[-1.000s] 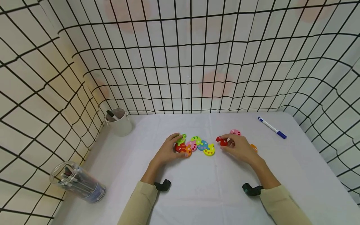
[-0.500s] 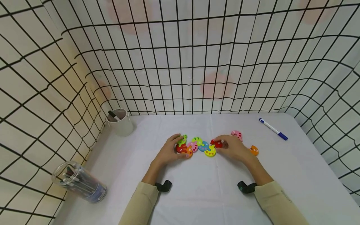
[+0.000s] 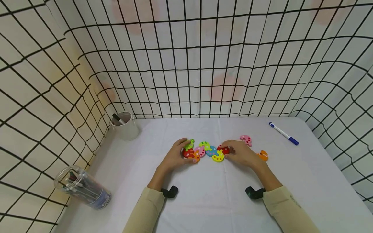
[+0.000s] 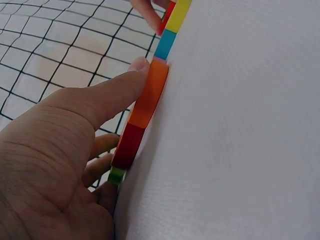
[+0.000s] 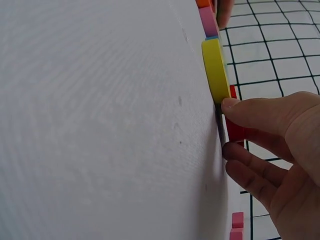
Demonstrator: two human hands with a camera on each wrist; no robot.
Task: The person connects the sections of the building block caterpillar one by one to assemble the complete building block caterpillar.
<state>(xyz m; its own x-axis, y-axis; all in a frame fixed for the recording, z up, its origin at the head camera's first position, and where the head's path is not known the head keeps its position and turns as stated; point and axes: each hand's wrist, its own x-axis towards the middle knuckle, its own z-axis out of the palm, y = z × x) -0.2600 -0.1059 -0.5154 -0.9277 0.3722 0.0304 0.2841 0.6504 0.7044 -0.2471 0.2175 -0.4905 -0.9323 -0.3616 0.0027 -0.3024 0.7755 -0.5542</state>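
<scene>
A chain of colourful numbered puzzle pieces lies on the white table, joined in a wavy line. My left hand [image 3: 174, 156] holds its left end, thumb on the orange piece [image 4: 149, 97] and fingers curled round the red piece numbered 2 [image 3: 187, 153] and the green head piece [image 3: 190, 144]. Pink [image 3: 199, 151], light green [image 3: 204, 145], blue [image 3: 211, 151] and yellow [image 3: 218, 156] pieces follow. At the right end my right hand [image 3: 242, 154] pinches another red piece [image 5: 235, 127] against the yellow one, its thumb tip right at the yellow edge. Fingers partly hide this red piece.
A loose pink piece [image 3: 246, 140] and a loose orange piece [image 3: 263, 155] lie by the right hand. A blue-capped marker [image 3: 283, 133] is farther right. On the left stand a white bucket [image 3: 127, 130] and a clear jar of pens [image 3: 87, 191]. Black wire mesh [image 3: 200, 81] surrounds the table.
My right hand has moved left with the red piece, bringing it from apart to the yellow piece at the chain's end. The left hand keeps its hold.
</scene>
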